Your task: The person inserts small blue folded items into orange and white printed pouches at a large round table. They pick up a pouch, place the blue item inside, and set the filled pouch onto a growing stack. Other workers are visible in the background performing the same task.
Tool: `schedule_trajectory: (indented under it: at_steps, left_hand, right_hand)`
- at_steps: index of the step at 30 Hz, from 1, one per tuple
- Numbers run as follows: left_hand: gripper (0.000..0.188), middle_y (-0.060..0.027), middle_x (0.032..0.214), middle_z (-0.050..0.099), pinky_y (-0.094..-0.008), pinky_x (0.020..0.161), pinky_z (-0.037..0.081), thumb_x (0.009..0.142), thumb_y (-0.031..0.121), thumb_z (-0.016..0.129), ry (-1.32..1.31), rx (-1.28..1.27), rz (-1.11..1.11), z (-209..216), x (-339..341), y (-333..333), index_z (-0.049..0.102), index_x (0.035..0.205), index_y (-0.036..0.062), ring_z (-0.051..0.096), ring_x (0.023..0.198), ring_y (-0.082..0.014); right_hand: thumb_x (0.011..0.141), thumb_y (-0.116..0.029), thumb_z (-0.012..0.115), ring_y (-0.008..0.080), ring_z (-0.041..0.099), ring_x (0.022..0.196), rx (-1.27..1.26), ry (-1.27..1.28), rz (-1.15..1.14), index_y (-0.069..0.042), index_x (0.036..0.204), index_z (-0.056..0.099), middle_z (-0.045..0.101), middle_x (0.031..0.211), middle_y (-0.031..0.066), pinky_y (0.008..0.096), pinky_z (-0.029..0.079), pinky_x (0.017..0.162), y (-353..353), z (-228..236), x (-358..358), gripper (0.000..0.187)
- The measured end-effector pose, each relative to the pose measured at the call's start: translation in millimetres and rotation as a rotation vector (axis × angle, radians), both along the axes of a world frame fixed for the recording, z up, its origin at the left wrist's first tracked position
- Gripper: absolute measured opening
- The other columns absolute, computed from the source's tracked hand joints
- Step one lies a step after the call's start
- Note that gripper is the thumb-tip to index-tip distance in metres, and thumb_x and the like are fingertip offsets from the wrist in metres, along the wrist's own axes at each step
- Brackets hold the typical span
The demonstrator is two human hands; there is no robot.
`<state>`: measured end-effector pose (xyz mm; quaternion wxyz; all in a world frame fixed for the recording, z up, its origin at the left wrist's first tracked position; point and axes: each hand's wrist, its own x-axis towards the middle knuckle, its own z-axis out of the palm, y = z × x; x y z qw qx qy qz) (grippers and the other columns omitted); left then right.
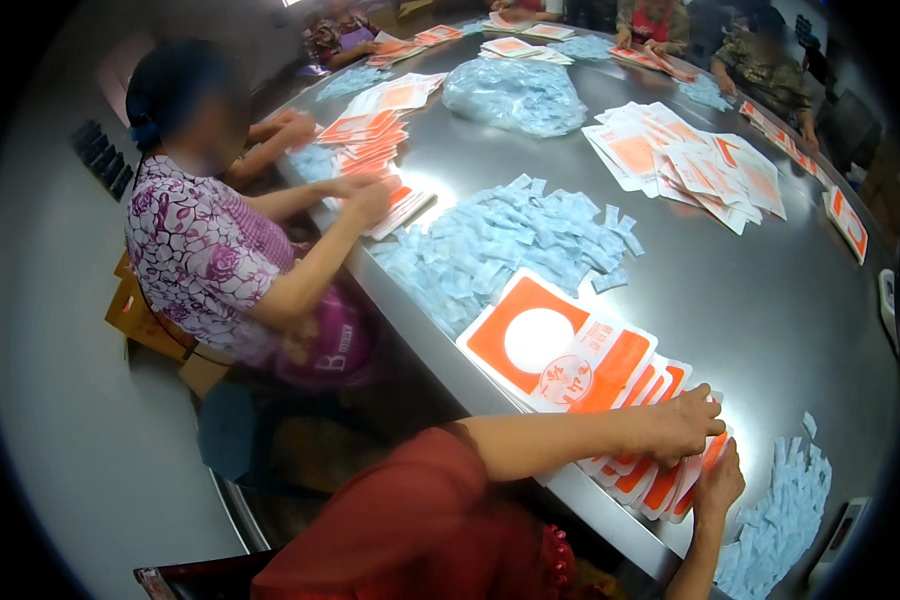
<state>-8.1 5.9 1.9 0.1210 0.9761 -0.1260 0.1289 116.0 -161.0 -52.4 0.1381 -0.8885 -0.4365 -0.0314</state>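
Orange-and-white flat rectangular pouches (638, 380) lay in an overlapping, fanned row along the near edge of a grey polished metal table (770, 300). The uppermost pouch at the left end of the row, marked with a round white area, lay flat and face up.

The left hand (682, 425) was positioned over the right part of the row. Its fingers were bent and slightly apart, with the fingertips at the far edges of the pouches. The right hand (720, 482) was set at the right end of the row, fingers bent and close together, touching the endmost pouches. Whether either hand was clamped on a pouch could not be told; both thumbs were hard to make out.

The left forearm crossed over the row and hid part of it. A dark red sleeve (400, 510) covered part of the area below the table edge.

A large heap of small pale-blue sachets (530, 240) lay just beyond the row; a smaller pale-blue sachet pile (785, 505) lay to the right of the right hand. Farther back were a clear plastic bag filled with blue sachets (515, 95) and a loose stack of white-and-orange pouches (685, 160). At left, a co-worker in a purple-and-white patterned shirt (205, 245) had both hands at another group of pouches.
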Motion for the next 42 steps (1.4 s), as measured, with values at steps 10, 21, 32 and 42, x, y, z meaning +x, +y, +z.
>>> schedule_trajectory:
  at_steps: [10, 21, 32, 42]
  left_hand:
    - [0.009, -0.0047, 0.092, 0.057, -0.0385, 0.09, 0.033, 0.06, 0.015, 0.069, 0.108, 0.046, 0.02, 5, 3, 0, 0.07, 0.068, 0.0142, 0.047, 0.101, -0.024]
    - [0.015, -0.0056, 0.098, 0.057, -0.039, 0.092, 0.033, 0.059, 0.018, 0.071, 0.122, 0.007, 0.01, 7, 1, 0, 0.07, 0.073, 0.0119, 0.047, 0.102, -0.0251]
    - [0.015, -0.0002, 0.089, 0.061, -0.0353, 0.083, 0.036, 0.053, 0.019, 0.073, 0.074, -0.008, -0.029, 2, 5, 5, 0.072, 0.067, 0.0127, 0.05, 0.092, -0.0187]
    - [0.009, -0.0004, 0.079, 0.059, -0.0351, 0.077, 0.035, 0.058, 0.018, 0.069, 0.142, 0.094, -0.037, 3, 12, -3, 0.069, 0.066, 0.013, 0.05, 0.087, -0.0192]
  right_hand:
    - [0.065, -0.015, 0.071, 0.0292, 0.059, 0.08, -0.167, -0.165, -0.061, -0.001, 0.086, 0.059, 0.055, 0.086, 0.0126, 0.0408, 0.047, 0.063, 10, -2, -7, 0.028]
    - [0.071, -0.012, 0.068, 0.0292, 0.059, 0.068, 0.08, 0.055, 0.052, -0.006, 0.078, 0.055, 0.057, 0.077, 0.0111, 0.0394, 0.046, 0.061, 14, -3, -7, 0.016]
    - [0.079, -0.008, 0.057, 0.0147, 0.06, 0.062, 0.255, 0.929, -0.067, 0.001, 0.085, 0.062, 0.062, 0.069, 0.0078, 0.0282, 0.047, 0.055, 15, 26, -14, 0.011]
    - [0.075, -0.005, 0.057, 0.0113, 0.056, 0.058, 0.204, 0.787, 0.066, 0.003, 0.076, 0.063, 0.06, 0.064, 0.0038, 0.0284, 0.046, 0.053, 10, 15, -13, 0.01]
